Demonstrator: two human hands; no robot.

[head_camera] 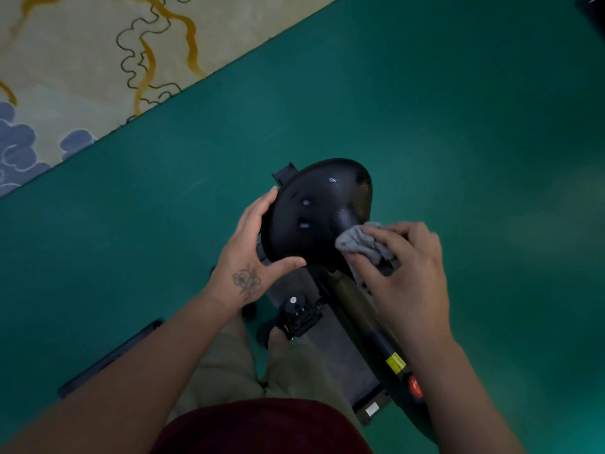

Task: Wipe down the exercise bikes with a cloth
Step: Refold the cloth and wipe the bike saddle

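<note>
A black exercise-bike saddle (pixel 319 204) sits at the centre of the head view, seen from above. My left hand (pixel 253 253) grips its left rear edge, fingers over the rim and thumb under it. A crumpled grey cloth (pixel 363 244) lies against the saddle's narrow right end. My right hand (pixel 404 273) holds that cloth, fingers curled over it. Below the saddle runs the bike's dark frame (pixel 370 326) with a yellow label (pixel 395 362) and a red knob (pixel 414 385).
The bike stands on a green floor (pixel 458 126). A cream patterned rug (pixel 82 60) covers the far left corner. A black pedal (pixel 299 316) sticks out beside my legs, and a dark flat bar (pixel 108 358) lies on the floor at the lower left.
</note>
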